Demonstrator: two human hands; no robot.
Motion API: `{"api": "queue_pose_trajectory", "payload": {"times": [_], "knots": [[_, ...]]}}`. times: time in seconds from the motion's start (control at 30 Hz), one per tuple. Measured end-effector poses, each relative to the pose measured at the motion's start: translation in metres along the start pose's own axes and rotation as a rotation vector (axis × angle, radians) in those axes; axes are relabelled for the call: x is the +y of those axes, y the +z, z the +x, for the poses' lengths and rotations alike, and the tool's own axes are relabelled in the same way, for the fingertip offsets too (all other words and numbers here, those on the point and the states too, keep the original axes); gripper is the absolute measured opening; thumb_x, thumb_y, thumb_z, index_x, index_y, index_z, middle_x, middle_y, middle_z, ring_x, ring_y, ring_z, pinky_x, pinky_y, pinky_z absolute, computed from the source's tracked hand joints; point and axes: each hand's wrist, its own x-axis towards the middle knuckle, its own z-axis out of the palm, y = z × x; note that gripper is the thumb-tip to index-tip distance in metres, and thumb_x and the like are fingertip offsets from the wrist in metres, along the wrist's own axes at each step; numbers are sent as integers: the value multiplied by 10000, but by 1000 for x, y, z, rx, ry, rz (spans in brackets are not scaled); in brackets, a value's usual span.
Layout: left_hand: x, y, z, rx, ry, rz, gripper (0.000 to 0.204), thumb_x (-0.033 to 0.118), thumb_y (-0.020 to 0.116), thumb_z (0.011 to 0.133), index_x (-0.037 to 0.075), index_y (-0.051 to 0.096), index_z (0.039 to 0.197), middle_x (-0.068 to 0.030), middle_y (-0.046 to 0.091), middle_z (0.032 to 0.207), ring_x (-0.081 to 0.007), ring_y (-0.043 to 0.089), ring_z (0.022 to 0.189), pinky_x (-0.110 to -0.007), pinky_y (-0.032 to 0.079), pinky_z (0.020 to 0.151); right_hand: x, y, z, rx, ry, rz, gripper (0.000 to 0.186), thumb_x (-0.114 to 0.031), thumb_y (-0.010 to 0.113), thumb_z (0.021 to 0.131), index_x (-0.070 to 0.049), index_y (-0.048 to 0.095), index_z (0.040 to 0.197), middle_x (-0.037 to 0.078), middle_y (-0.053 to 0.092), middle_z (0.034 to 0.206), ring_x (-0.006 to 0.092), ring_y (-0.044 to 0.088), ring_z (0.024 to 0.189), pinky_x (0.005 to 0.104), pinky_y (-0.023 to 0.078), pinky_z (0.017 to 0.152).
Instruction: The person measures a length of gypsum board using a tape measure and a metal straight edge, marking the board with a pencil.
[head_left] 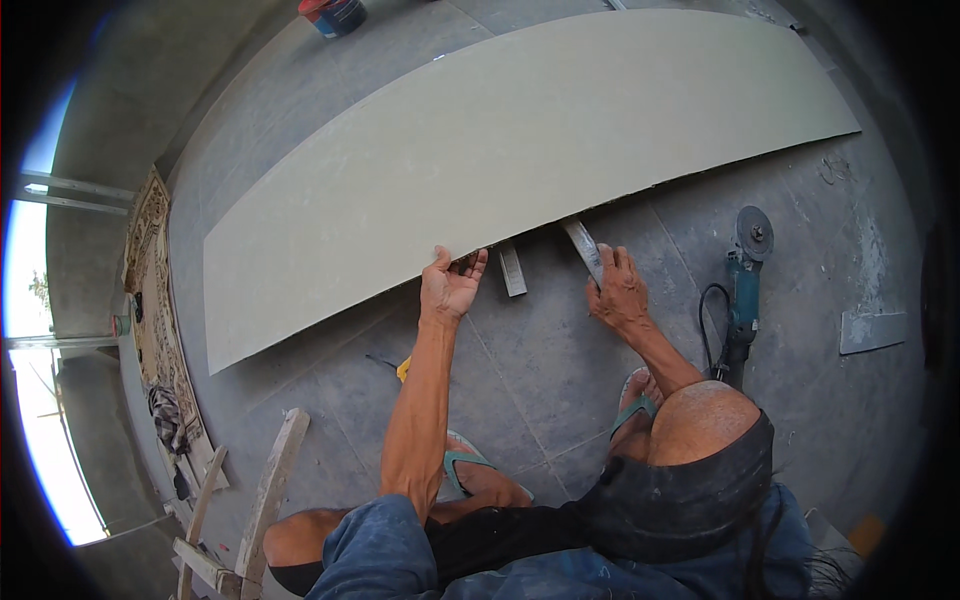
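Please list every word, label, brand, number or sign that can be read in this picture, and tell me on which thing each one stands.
No text can be read in this picture.
Red and dark bucket: any marking is too small and blurred to read.
Angle grinder: any print on its body is too small to read.
Large pale panel: no lettering can be seen on its face.

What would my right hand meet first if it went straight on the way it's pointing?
Likely the pale panel, at its near edge; with depth unclear, the right hand might pass underneath instead.
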Motion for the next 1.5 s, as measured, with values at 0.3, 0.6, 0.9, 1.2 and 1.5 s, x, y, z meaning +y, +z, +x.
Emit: {"api": "queue_pose_trajectory", "payload": {"times": [0.3,0.6,0.9,1.2,1.5], "knots": [[-15,-10,26,-59,11,-12,322,264,693,964,57,576,1182,-67,597,1125,-241,540,1037,-425,482,1019,2,1,2,19,-8,-3,585,-170,692,875,3,476,1391,164,555,1101,361,607,1007,458,564,804],[9,-17,32,-130,29,-115,327,154,663,971,40,558,1259,-100,607,1286,-273,536,1247,-459,438,1108,15,-21,-30,20,-61,14,550,-141,694,859,42,529,1351,154,575,1028,339,625,961,430,569,775],[-9,-7,27,-158,14,-65,329,161,657,977,83,554,1279,-86,607,1283,-261,539,1234,-477,443,1084,74,-71,-179,-57,39,-75,530,-175,702,838,9,577,1320,162,569,942,352,608,813,424,520,672],[2,-18,43,-96,41,-41,277,165,656,981,46,577,1218,-93,623,1236,-276,573,1181,-450,459,1090,105,-145,-351,-322,475,-92,470,-127,685,873,13,582,1310,212,627,1074,395,653,918,436,536,793],[-12,-16,40,-11,59,-29,284,184,646,993,55,560,1231,-90,608,1237,-267,564,1184,-436,454,1097,115,-166,-361,-347,506,-49,462,-121,690,880,2,591,1314,209,641,1095,388,655,965,429,527,832]]}}
